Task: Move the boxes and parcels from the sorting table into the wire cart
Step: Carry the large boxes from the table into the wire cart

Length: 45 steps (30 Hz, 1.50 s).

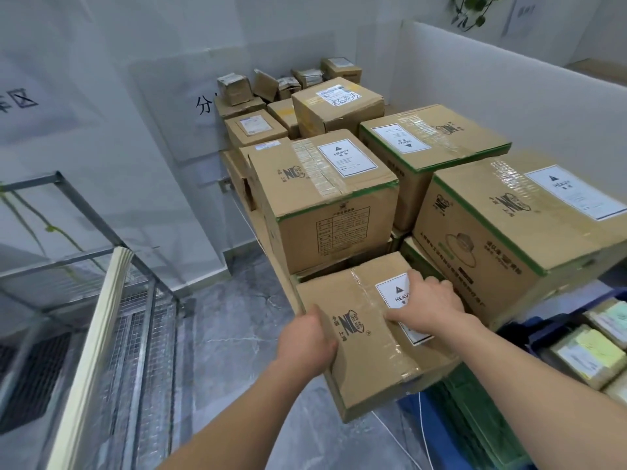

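Both bare forearms reach to a taped cardboard box (366,337) marked HEAVY at the near end of the stacked table. Left hand (305,344) cups its left edge; right hand (427,307) presses flat on its top label, fingers spread. Larger HEAVY cartons (325,198) stand just behind. Wire cart (142,320) waits left, across the floor.
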Tool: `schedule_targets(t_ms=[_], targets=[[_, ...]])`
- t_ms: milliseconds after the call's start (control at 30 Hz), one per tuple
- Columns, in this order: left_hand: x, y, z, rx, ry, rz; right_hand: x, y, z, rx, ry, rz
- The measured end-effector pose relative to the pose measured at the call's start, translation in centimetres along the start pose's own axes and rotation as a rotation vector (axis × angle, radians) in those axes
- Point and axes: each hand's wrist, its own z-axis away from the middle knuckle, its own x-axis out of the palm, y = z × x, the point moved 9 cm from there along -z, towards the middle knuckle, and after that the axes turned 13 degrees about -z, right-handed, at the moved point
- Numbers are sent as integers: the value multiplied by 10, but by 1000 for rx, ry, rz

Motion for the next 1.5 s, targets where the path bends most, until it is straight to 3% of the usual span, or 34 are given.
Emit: schedule_targets(t_ms=[167,400,567,1033,1500], targets=[[11,-38,18,-153,-19,273,20,13,26,97,-73,-238],[17,-102,50,-207,-73,421,55,-23,79,79,-99,-340],[6,-179,78,-284,-77,378,98,-69,107,107,-122,-406],[-66,-439,172,-642,166,390,182,-343,155,-273,-203,-305],[-98,-608,194,-1043,394,597,250,-608,120,-728,-361,-206]])
